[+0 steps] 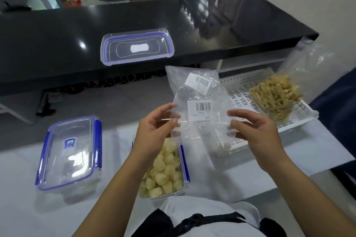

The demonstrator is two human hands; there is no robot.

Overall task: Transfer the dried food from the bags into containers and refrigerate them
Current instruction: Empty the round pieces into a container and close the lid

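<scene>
Bag point(200, 100) near-empty, held up over filled container point(163, 171).

My left hand point(154, 127) and right hand point(256, 132) each pinch bag's lower edge, thumb against fingers, hands apart, film stretched between. Bag sits dead centre, above container at 6 o'clock. It looks like thin clear plastic film, crinkled, two barcode labels, limp and probably near-weightless; slippery, so best gripped at edges, not mid-film. Container is rigid clear plastic, rectangular, blue clips, full of pale puffy round pieces, likely light and brittle. Lidded container point(69, 154) at 9 o'clock, loose lid point(136, 48) at 12 on black counter point(57, 31). Second bag point(277, 96) of tan sticks at 2 o'clock in white perforated tray point(248, 82).
</scene>
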